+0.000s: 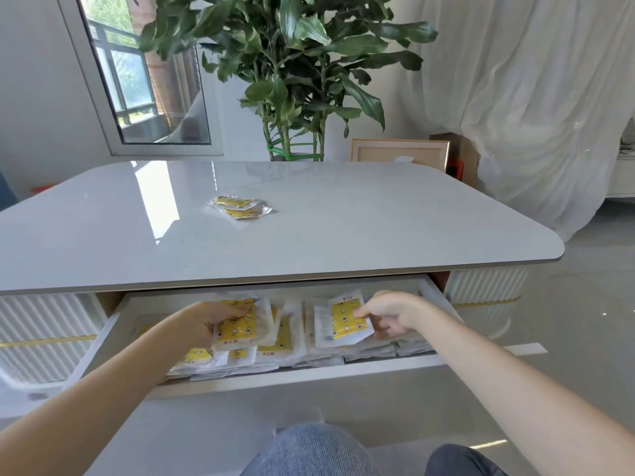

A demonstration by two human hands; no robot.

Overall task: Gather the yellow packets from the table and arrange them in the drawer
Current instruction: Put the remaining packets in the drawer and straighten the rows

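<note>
Yellow packet (237, 327) gripped by left hand (211, 321); second packet (344, 320) pinched by right hand (390, 314); both over packed drawer (309, 371) | step: likely arranging | next: set down; fetch remaining packets (241, 207) mid-surface (378, 228), toward far edge

Glossy white table (343, 218), yellow packets (240, 207) atop.

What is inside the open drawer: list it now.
The drawer holds overlapping yellow packets. The left hand grips one, the right hand pinches another. Lower layers, the floor and the back under the tabletop are covered.
</note>
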